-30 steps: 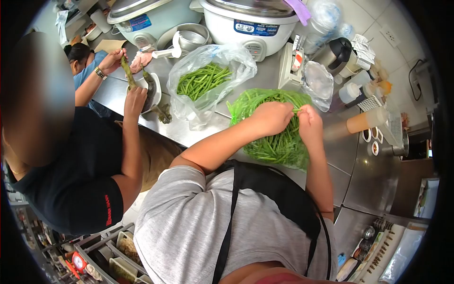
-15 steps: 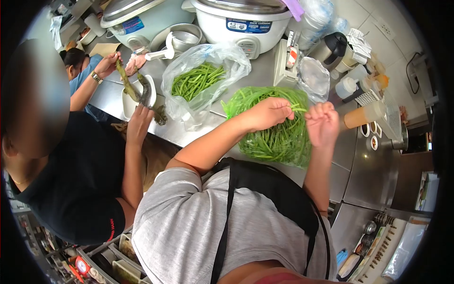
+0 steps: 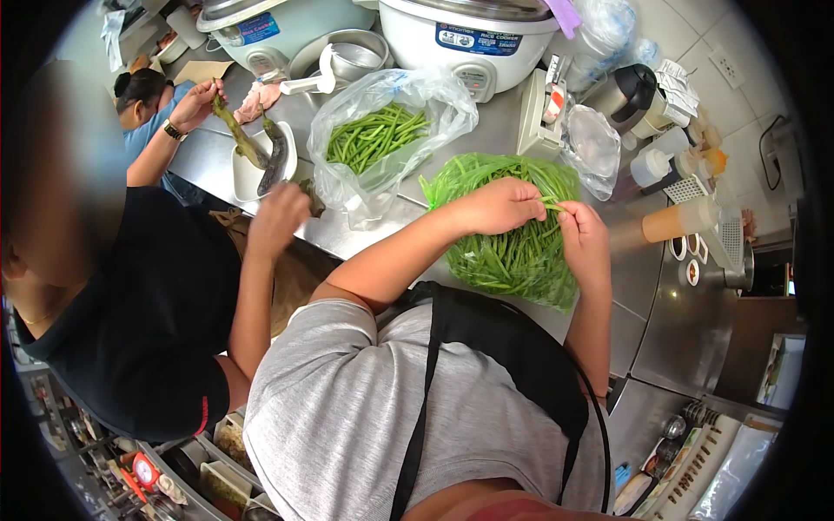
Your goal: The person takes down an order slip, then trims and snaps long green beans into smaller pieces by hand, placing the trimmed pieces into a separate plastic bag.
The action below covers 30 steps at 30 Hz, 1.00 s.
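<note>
My left hand (image 3: 506,207) is closed around green beans, whose tips stick out past the thumb. With thumb and forefinger, my right hand (image 3: 585,239) pinches the protruding end of a green bean (image 3: 552,205). Both hands are above a green plastic bag (image 3: 469,178) full of long green beans (image 3: 508,260). To its left, a clear plastic bag (image 3: 452,113) lies open with cut green beans (image 3: 378,139) inside.
A co-worker at left holds a peeled eggplant (image 3: 239,139) over a white dish (image 3: 246,187). Rice cookers (image 3: 473,43) and a metal bowl (image 3: 356,61) line the back. A white scale-like device (image 3: 540,122), squeeze bottles (image 3: 678,224) and a dark jug (image 3: 621,95) stand at right.
My right hand has come in to the left and now pinches the bean end beside my left hand. The co-worker's lower hand has moved off the eggplant. The view has shifted slightly.
</note>
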Motion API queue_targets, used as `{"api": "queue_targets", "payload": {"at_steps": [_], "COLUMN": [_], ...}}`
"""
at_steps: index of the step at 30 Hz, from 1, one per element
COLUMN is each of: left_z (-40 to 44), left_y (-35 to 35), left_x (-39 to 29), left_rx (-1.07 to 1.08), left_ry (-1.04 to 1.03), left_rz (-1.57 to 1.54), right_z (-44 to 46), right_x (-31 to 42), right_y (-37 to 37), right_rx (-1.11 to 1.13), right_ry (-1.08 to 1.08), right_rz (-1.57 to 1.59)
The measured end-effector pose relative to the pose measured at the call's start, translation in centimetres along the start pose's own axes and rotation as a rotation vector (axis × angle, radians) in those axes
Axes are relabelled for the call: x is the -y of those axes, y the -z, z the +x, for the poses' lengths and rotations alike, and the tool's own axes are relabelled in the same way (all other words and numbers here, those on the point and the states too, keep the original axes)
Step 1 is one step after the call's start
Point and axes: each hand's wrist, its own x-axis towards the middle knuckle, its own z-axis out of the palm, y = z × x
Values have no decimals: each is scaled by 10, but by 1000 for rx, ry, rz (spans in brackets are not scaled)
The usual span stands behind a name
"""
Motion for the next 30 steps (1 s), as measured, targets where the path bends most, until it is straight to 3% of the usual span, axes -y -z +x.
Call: {"api": "queue_targets", "payload": {"at_steps": [7, 10, 13, 16, 18, 20, 21, 22, 24, 28, 30], "left_z": [1, 1, 3, 1, -7, -12, -15, -17, -23, -23, -19], "left_y": [1, 1, 0, -1, -7, -11, -11, -8, 1, 18, 18], "left_x": [2, 2, 7, 7, -2, -10, -9, -7, -1, 7, 1], "left_rx": [-30, -43, 3, 67, 58, 35, 30, 47, 76, -207, -302], "left_ry": [-39, -58, -91, -85, -81, -243, -322, -225, -38, -95, -166], "left_rz": [7, 67, 17, -139, -219, -28, 67, -33, -240, -547, -640], "right_z": [-4, -6, -8, -13, -21, -21, -15, -7, 0, -6, -8], "right_x": [1, 2, 3, 7, -4, -4, -6, -11, -30, -46, -43], "right_y": [0, 3, 3, -5, -14, -14, -10, -2, 21, 20, 7], "right_rx": [-38, 44, 138, 43, -69, -169, -174, -186, -198, -243, 29], "right_ry": [30, 64, 131, 77, -104, -168, -95, -21, -85, -377, -299], "right_rz": [-273, -316, -100, 187, 574, 781, 983, 1183, 1409, 941, 401]}}
